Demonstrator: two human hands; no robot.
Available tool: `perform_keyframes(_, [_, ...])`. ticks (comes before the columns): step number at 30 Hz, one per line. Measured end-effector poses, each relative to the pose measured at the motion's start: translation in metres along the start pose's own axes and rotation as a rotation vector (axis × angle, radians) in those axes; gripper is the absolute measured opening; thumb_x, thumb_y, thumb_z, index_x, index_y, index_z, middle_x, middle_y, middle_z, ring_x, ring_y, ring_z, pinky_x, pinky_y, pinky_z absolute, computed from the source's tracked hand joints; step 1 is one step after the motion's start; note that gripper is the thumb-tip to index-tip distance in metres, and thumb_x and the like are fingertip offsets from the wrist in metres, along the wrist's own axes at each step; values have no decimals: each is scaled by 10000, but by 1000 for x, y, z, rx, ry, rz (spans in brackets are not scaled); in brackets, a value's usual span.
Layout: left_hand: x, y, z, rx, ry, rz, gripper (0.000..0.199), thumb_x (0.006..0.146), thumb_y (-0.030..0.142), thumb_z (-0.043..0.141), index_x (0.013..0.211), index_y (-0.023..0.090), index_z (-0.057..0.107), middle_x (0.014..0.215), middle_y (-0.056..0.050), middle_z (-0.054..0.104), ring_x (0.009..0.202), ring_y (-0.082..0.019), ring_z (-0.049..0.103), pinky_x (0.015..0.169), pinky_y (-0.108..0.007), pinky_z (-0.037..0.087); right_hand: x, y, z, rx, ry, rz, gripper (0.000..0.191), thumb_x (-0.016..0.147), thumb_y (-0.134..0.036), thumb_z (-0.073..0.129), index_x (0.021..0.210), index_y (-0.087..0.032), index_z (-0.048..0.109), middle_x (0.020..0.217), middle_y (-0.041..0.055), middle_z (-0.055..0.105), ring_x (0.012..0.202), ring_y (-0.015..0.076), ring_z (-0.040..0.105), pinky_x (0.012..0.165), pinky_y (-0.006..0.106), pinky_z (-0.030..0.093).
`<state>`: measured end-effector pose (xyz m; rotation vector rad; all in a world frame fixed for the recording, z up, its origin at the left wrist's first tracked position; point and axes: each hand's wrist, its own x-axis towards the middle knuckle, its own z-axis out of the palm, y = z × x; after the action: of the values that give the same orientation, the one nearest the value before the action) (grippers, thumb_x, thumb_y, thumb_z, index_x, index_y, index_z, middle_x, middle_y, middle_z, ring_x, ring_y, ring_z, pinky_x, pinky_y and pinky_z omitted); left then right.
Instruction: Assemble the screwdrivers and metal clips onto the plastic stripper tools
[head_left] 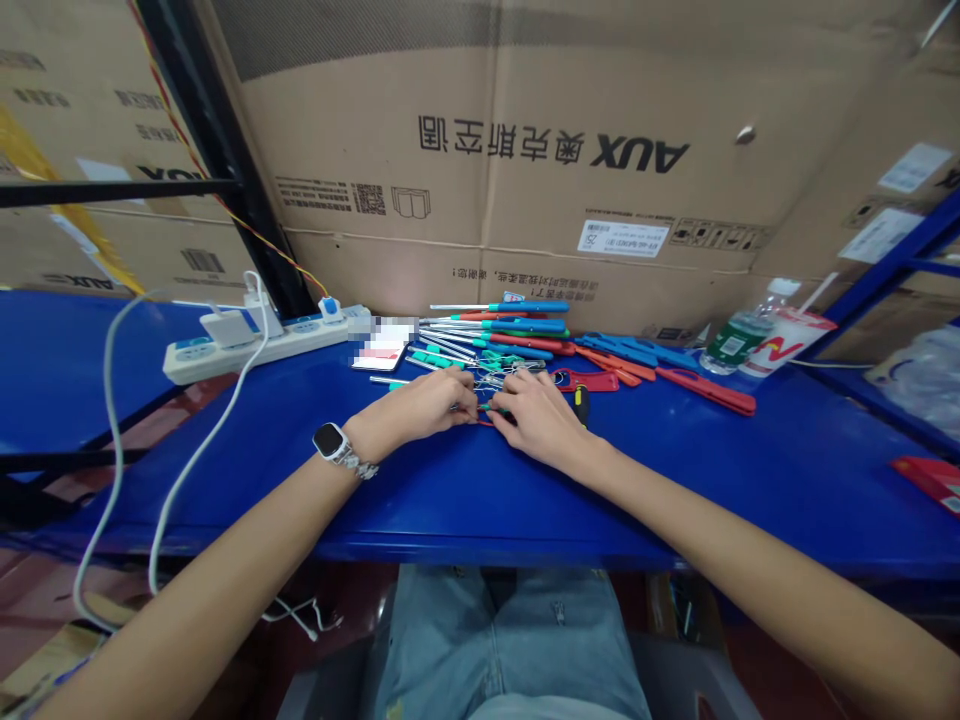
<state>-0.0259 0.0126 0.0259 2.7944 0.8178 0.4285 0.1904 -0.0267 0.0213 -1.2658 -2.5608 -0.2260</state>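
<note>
My left hand (442, 405) and my right hand (538, 412) meet low over the blue table, fingertips almost touching. Between them shows a small green part (486, 407), pinched by my right thumb and fingers. A bit of red (486, 423) peeks out just below it. The left fingers are closed too, but what they grip is mostly hidden. Right behind the hands lies a heap of long-nosed lighters (525, 326) with metal tubes and blue or red handles. Small green and wire-like pieces (510, 362) lie at its front. A red handle shell (589, 381) rests beyond my right hand.
Blue handle shells (637, 350) and orange ones (615, 365) lie right of the heap. A yellow-black tool handle (581, 404) is beside my right hand. A power strip (262, 345) with white cables stands left; a bottle (739, 335) and cup (787, 342) right. Cardboard (525, 220) rises behind.
</note>
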Motion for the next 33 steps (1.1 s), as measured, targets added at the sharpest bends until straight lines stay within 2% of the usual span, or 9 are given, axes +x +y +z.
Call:
perform_keyframes(6, [-2, -1, 0, 9, 26, 22, 150, 936, 168, 640, 861, 189, 768, 880, -52, 636, 858, -187, 611, 799, -321, 477, -14, 0, -3, 54, 46, -70, 287, 1031, -329, 527, 1062, -169, 763, 1047, 120, 628, 1032, 272, 529, 874, 419, 405])
perform_keyframes(12, [-3, 0, -3, 2, 47, 11, 158, 936, 232, 642, 924, 213, 799, 923, -65, 645, 816, -182, 613, 770, -323, 486, -25, 0, -5, 127, 90, -12, 393, 1007, -422, 565, 1312, -203, 679, 1120, 134, 592, 1090, 296, 508, 945, 471, 449])
perform_keyframes(15, [-4, 9, -8, 0, 52, -33, 212, 930, 296, 655, 1078, 218, 786, 936, -64, 650, 783, -180, 614, 752, -325, 491, -27, 13, -9, 242, 176, 70, 300, 1006, -282, 536, 1254, -215, 690, 1117, 117, 609, 1066, 269, 532, 935, 444, 469])
perform_keyframes(18, [4, 21, -12, 7, 121, -33, 293, 977, 317, 567, 1187, 208, 740, 916, -59, 651, 750, -174, 607, 725, -318, 491, -31, 44, -17, 304, 226, 152, 271, 961, -139, 505, 1121, -190, 718, 1101, 103, 645, 1059, 254, 565, 950, 443, 466])
perform_keyframes(21, [29, 30, -13, 28, 184, 22, 292, 1003, 272, 483, 1144, 189, 725, 953, -72, 667, 833, -193, 629, 769, -325, 497, -36, 83, -24, 264, 193, 271, 251, 919, -110, 542, 1062, -193, 730, 1087, 96, 681, 1091, 271, 581, 971, 476, 451])
perform_keyframes(25, [88, 40, -5, 97, 167, 57, 245, 987, 266, 509, 1073, 154, 710, 1018, -106, 674, 968, -250, 642, 850, -369, 508, -35, 123, -27, 273, 108, 443, 221, 901, -108, 594, 1054, -182, 735, 1130, 100, 723, 1097, 251, 628, 964, 437, 463])
perform_keyframes(28, [133, 49, 9, 170, 133, -1, 264, 916, 316, 652, 1099, 131, 694, 1087, -146, 659, 1035, -304, 634, 868, -397, 520, -28, 136, -24, 276, 22, 488, 204, 881, -134, 650, 1042, -215, 746, 1140, 79, 749, 1094, 250, 655, 952, 427, 463])
perform_keyframes(29, [145, 51, 13, 201, 89, -17, 280, 888, 317, 693, 1089, 123, 694, 1090, -158, 659, 1036, -321, 634, 863, -407, 523, -25, 137, -23, 262, -5, 490, 194, 866, -150, 676, 1027, -225, 753, 1121, 72, 758, 1096, 262, 658, 953, 438, 456])
perform_keyframes(33, [170, 52, 29, 261, 8, -96, 240, 881, 258, 703, 1067, 106, 703, 1094, -191, 672, 1026, -346, 644, 869, -425, 510, -21, 141, -17, 238, -54, 481, 130, 808, -179, 728, 922, -225, 771, 995, 61, 781, 1049, 296, 668, 951, 473, 426])
